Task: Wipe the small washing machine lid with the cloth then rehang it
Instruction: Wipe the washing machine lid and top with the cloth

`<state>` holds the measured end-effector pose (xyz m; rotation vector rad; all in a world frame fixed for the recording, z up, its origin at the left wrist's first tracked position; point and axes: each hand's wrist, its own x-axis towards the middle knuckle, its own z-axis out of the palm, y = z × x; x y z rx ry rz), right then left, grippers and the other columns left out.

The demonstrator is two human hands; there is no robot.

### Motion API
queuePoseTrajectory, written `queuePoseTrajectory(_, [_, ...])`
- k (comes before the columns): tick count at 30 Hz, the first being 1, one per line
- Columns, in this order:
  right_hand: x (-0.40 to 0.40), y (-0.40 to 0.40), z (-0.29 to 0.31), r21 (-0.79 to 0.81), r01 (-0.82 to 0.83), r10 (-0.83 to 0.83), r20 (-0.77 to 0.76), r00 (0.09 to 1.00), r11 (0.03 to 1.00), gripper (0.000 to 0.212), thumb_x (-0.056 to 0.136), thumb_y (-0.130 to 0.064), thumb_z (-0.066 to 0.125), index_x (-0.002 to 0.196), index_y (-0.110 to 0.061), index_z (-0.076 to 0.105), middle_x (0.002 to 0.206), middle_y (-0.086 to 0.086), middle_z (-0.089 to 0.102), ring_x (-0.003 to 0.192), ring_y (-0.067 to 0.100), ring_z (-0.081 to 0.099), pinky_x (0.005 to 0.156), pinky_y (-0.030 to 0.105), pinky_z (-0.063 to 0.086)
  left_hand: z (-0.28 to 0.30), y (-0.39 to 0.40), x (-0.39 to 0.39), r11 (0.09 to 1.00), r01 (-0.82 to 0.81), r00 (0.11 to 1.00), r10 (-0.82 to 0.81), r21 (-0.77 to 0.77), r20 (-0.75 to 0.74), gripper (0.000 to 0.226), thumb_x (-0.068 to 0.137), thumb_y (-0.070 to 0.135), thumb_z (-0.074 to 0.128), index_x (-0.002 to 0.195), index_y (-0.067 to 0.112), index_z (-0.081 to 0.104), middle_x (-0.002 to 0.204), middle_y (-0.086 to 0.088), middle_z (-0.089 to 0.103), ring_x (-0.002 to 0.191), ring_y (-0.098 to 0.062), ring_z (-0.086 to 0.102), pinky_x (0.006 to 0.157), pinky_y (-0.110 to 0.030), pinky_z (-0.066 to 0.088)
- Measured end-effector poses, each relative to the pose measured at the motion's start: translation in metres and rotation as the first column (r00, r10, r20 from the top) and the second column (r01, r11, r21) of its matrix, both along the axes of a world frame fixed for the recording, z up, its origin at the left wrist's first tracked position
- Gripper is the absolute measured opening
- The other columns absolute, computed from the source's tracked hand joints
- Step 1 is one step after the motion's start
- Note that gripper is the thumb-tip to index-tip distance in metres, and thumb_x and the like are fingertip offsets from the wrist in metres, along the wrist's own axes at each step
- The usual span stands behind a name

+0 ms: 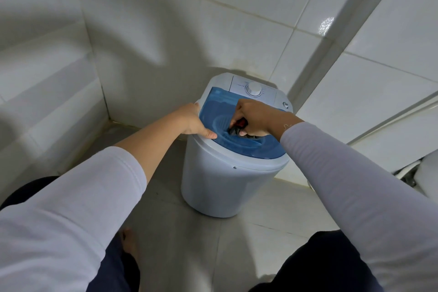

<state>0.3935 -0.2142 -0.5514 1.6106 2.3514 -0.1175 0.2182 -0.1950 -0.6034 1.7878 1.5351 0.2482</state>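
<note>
A small white washing machine (220, 187) stands on the floor in a tiled corner, its translucent blue lid (220, 104) closed. My right hand (254, 115) presses a bunched dark cloth with a red patch (238, 127) onto the middle of the lid; most of the cloth is hidden under the fingers. My left hand (193, 122) grips the machine's left rim, thumb resting on the lid's edge.
A white dial (253, 89) sits on the control panel behind the lid. White tiled walls close in at the left and back. A white toilet edge with a hose (417, 173) lies at the right. My bare foot (130, 242) rests on the grey floor tiles.
</note>
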Motion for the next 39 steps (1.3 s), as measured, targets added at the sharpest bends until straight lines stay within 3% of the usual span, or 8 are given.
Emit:
queuePoseTrajectory(4, [0.001, -0.002, -0.004, 0.009, 0.034, -0.034, 0.017, 0.999, 0.999, 0.038, 0.083, -0.021, 0.066, 0.12, -0.03, 0.062, 0.106, 0.0, 0.04, 0.117, 0.026, 0.042, 0.097, 0.04, 0.044, -0.002, 0.001, 0.0, 1.0, 0.008, 1.0, -0.008, -0.003, 0.001, 0.094, 0.067, 0.038, 0.083, 0.142, 0.012, 0.033, 0.143, -0.007, 0.045, 0.13, -0.026, 0.044, 0.102, -0.034, 0.038])
queuePoseTrajectory(10, [0.002, -0.007, 0.0, -0.039, 0.079, -0.072, 0.141, 0.987, 0.996, 0.04, 0.088, -0.025, 0.06, 0.127, -0.03, 0.055, 0.125, 0.005, 0.044, 0.121, 0.027, 0.04, 0.102, 0.044, 0.041, -0.003, 0.004, -0.001, 1.0, 0.013, 0.997, -0.014, -0.012, -0.076, 0.105, 0.059, 0.052, 0.082, 0.143, 0.014, 0.031, 0.144, -0.006, 0.044, 0.13, -0.028, 0.044, 0.108, -0.043, 0.038])
queuePoseTrajectory(15, [0.003, -0.012, 0.004, -0.061, 0.103, -0.09, 0.189, 0.978, 0.993, 0.039, 0.09, -0.024, 0.056, 0.129, -0.027, 0.054, 0.128, 0.007, 0.046, 0.118, 0.029, 0.046, 0.102, 0.04, 0.041, -0.008, 0.009, -0.002, 1.0, 0.02, 0.988, -0.023, -0.024, -0.153, 0.138, 0.022, 0.078, 0.067, 0.142, 0.021, 0.029, 0.145, -0.003, 0.042, 0.132, -0.03, 0.041, 0.109, -0.056, 0.032])
queuePoseTrajectory(18, [0.007, -0.016, 0.007, -0.065, 0.111, -0.099, 0.173, 0.98, 0.992, 0.038, 0.091, -0.019, 0.054, 0.129, -0.023, 0.055, 0.128, 0.009, 0.049, 0.117, 0.028, 0.048, 0.099, 0.035, 0.04, -0.016, 0.017, -0.002, 1.0, 0.02, 0.987, -0.023, -0.021, -0.159, 0.143, 0.012, 0.08, 0.062, 0.14, 0.023, 0.032, 0.142, -0.003, 0.046, 0.13, -0.031, 0.044, 0.108, -0.057, 0.034])
queuePoseTrajectory(24, [0.021, -0.021, 0.011, -0.068, 0.178, -0.172, 0.084, 0.981, 0.982, 0.033, 0.089, -0.014, 0.057, 0.122, -0.019, 0.06, 0.121, 0.007, 0.06, 0.105, 0.025, 0.052, 0.082, 0.027, 0.037, -0.019, 0.02, 0.001, 0.999, 0.03, 0.984, -0.032, -0.012, -0.174, 0.143, 0.011, 0.081, 0.06, 0.139, 0.024, 0.032, 0.142, -0.004, 0.046, 0.129, -0.032, 0.045, 0.107, -0.058, 0.035])
queuePoseTrajectory(29, [0.027, -0.014, 0.028, -0.054, 0.211, -0.201, 0.146, 0.968, 0.976, 0.034, 0.088, -0.014, 0.058, 0.121, -0.022, 0.059, 0.123, 0.008, 0.059, 0.112, 0.028, 0.052, 0.09, 0.033, 0.042, -0.021, 0.022, 0.001, 0.999, 0.034, 0.986, -0.035, -0.011, -0.16, 0.135, 0.019, 0.078, 0.066, 0.139, 0.023, 0.033, 0.142, -0.005, 0.046, 0.13, -0.032, 0.045, 0.107, -0.058, 0.034])
queuePoseTrajectory(35, [0.011, -0.01, 0.036, 0.053, 0.095, -0.095, -0.01, 0.995, 0.994, 0.033, 0.085, -0.014, 0.064, 0.117, -0.021, 0.061, 0.1, 0.002, 0.043, 0.11, 0.028, 0.05, 0.085, 0.031, 0.038, -0.021, 0.025, 0.0, 0.999, 0.037, 0.984, -0.037, -0.006, -0.174, 0.133, 0.026, 0.075, 0.07, 0.14, 0.02, 0.031, 0.142, -0.005, 0.045, 0.13, -0.031, 0.043, 0.108, -0.057, 0.033])
queuePoseTrajectory(39, [-0.004, -0.014, 0.009, 0.051, 0.053, -0.05, -0.053, 0.997, 0.997, 0.036, 0.083, -0.013, 0.067, 0.117, -0.021, 0.06, 0.113, 0.008, 0.052, 0.109, 0.026, 0.051, 0.085, 0.03, 0.038, -0.024, 0.025, -0.001, 0.999, 0.038, 0.982, -0.037, 0.002, -0.186, 0.135, 0.026, 0.076, 0.068, 0.142, 0.019, 0.029, 0.145, -0.006, 0.042, 0.133, -0.032, 0.04, 0.109, -0.056, 0.031])
